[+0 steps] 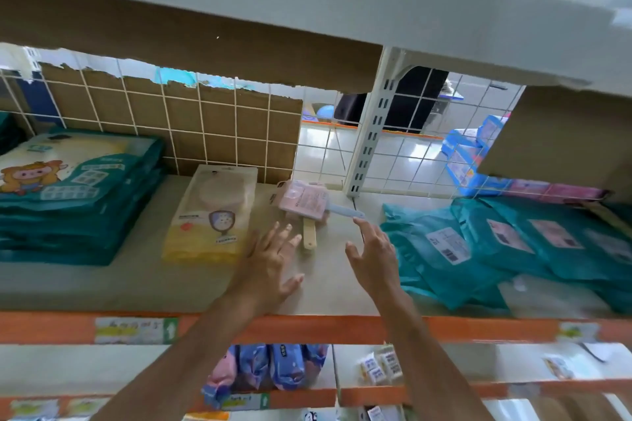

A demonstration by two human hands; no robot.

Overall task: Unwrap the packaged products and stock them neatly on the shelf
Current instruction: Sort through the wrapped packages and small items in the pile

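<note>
Shelf (328,294): product (304,207) (pink pack) lies, handle pointing nearward.

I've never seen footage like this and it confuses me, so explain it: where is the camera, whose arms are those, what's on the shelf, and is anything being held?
This is one picture from a camera worn on a person's head, looking forward and down into a shop shelf. There is no machine; both arms are that person's own. The left hand and right hand are stretched out over the shelf with fingers spread, and neither holds anything. Just beyond them lie pink brush-like products, one with a wooden handle and one with a blue handle. The right forefinger is close to the blue handle; I cannot tell whether it touches. To the left are a yellow pack and a stack of teal packs. To the right lie teal mailer bags.
</note>
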